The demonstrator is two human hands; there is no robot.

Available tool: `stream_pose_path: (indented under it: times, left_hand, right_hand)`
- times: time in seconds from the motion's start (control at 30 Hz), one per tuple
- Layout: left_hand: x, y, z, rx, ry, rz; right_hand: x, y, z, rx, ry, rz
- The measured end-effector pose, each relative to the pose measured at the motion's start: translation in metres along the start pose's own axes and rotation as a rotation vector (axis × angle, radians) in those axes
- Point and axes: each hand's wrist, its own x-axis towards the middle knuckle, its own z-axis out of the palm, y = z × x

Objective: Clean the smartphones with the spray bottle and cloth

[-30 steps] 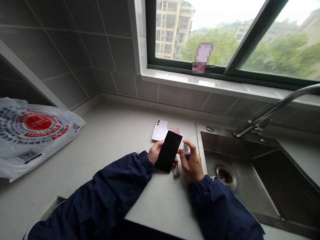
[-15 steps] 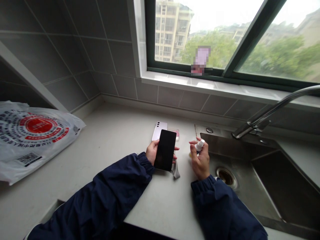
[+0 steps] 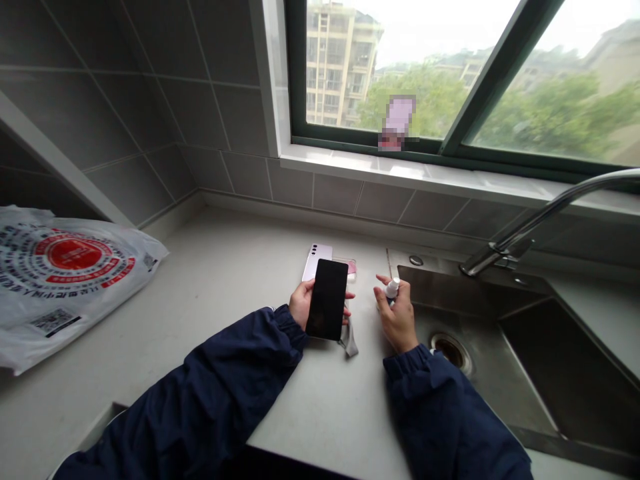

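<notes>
Left hand [image 3: 302,304] grips black smartphone [image 3: 327,300]; right hand [image 3: 397,320] pinches small spray bottle [image 3: 393,289].

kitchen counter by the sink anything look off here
A pixelated pink patch sits on the window glass, blurred so its shape can't be read. On the counter, nothing looks spilled or damaged.

The pale countertop [image 3: 225,267] holds a printed plastic bag [image 3: 65,280], a lilac smartphone [image 3: 316,261] and a grey cloth [image 3: 350,343].

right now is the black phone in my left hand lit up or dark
Dark: the black phone in your left hand shows a plain black screen toward the camera, with nothing lit on it.
</notes>
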Motion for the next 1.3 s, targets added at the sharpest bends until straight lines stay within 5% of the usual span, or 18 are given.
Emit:
stream_pose_path:
  times: [0.33,0.57,0.8,1.07,1.3]
  left_hand:
    - [0.000,0.001,0.000,-0.007,-0.012,-0.010]
    - [0.000,0.002,0.000,-0.005,0.031,0.017]
    - [-0.002,0.006,0.004,-0.021,0.056,0.090]
    - [-0.005,0.016,0.006,0.020,0.142,0.176]
    - [-0.009,0.020,0.012,0.062,0.181,0.211]
  right_hand:
    - [0.000,0.007,0.003,0.093,0.043,0.011]
    - [-0.013,-0.030,-0.018,0.021,0.458,-0.244]
    - [-0.039,-0.037,0.004,-0.122,-0.278,-0.299]
    - [-0.042,-0.038,0.010,-0.295,-0.378,-0.185]
    - [-0.042,-0.038,0.011,-0.121,-0.343,-0.128]
